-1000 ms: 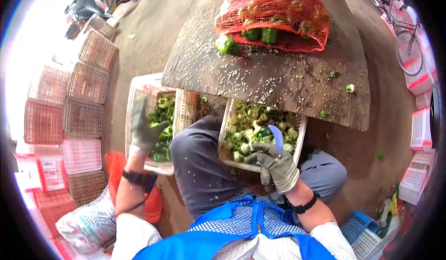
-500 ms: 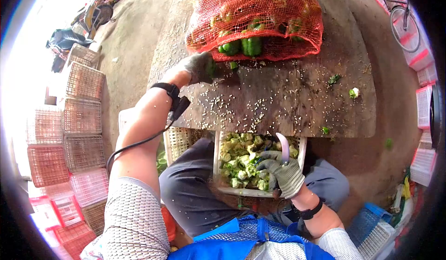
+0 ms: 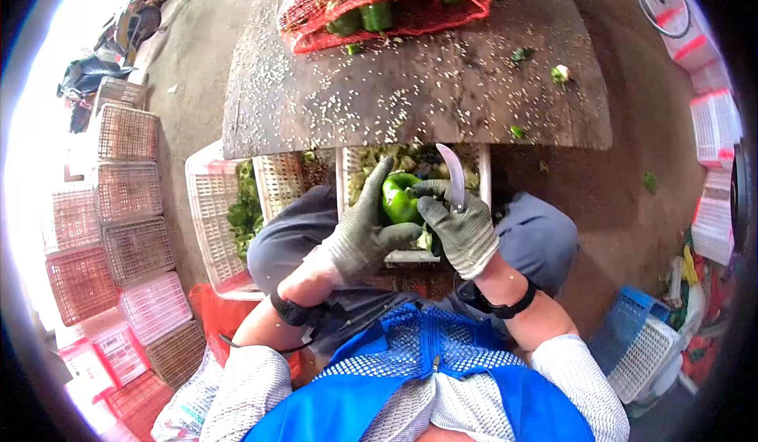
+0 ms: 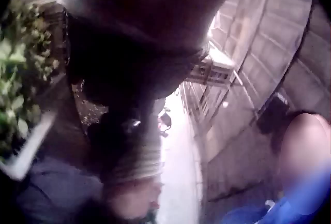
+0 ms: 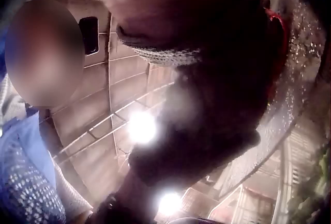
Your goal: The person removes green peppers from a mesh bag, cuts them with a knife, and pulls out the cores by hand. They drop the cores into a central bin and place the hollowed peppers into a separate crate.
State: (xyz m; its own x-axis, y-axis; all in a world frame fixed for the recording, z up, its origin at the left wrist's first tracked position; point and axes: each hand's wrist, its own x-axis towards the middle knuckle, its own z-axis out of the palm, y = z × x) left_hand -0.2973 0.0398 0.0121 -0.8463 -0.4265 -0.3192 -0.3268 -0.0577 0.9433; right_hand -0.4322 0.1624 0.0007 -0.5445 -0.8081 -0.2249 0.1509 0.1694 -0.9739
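Between the two gloved hands in the head view is a green pepper (image 3: 401, 197), above a crate (image 3: 342, 181) of pale pepper cores. The left hand (image 3: 363, 233) holds the pepper from the left, fingers extended along its side and thumb below it. Fingers of the right hand (image 3: 466, 233) touch the pepper's right side while that hand grips a curved knife (image 3: 454, 172), blade up. Both wrist views are dark: the left hand (image 4: 129, 53) and the right hand (image 5: 207, 105) show as shadowed shapes, with the pepper hidden.
A wooden board (image 3: 410, 110) strewn with seeds carries a red mesh bag (image 3: 395, 4) of peppers. Left of the knees stands a crate (image 3: 209, 221) with green pieces. Stacked crates (image 3: 130, 189) line the left; a blue crate (image 3: 628, 324) lies lower right.
The left hand went from the left crate up to the mesh bag, then came back to the lap with a green pepper. The right hand, still gripping the knife, now meets the pepper.
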